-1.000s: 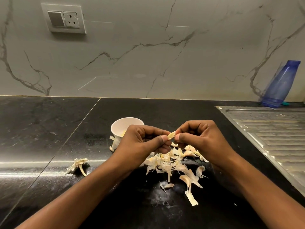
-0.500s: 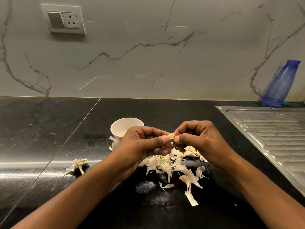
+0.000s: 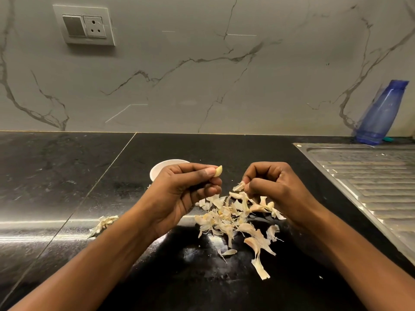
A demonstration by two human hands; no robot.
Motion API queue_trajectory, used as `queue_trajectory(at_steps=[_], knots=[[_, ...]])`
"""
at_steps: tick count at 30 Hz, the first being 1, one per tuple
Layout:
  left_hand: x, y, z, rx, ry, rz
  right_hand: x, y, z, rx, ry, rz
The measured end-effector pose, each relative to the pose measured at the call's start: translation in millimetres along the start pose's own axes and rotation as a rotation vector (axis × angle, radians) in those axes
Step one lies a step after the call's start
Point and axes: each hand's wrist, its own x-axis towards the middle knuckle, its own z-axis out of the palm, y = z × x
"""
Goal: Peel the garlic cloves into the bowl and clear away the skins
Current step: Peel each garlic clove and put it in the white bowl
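Head-worn, angled down, near counter (image 3: 67, 176).

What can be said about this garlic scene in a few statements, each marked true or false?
1. The left hand pinches a garlic clove between thumb and fingers. True.
2. The right hand holds nothing. False: it pinches a piece of skin.
3. The white bowl stands behind the left hand, partly hidden by it. True.
4. The blue bottle stands at the left end of the counter. False: it is at the far right, by the wall, behind the drainboard.
5. The skins are already cleared away. False: a pile of skins lies on the counter below the hands.
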Motion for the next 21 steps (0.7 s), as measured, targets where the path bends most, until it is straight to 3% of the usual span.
queue_trajectory(at_steps=[8,12,17,21], knots=[[4,6,-10,0.158,0.065,0.124,-1,1,0,-0.229,0.018,0.002],[6,15,-22,0.397,0.169,0.259,-3,-1,-3,-0.298,-0.017,0.035],[13,21,-48,0.972,0.419,0.466,-5,-2,-5,-0.304,-0.090,0.051],[16,23,-59,1.074,0.491,0.445,-3,2,-9,-0.303,-0.057,0.018]])
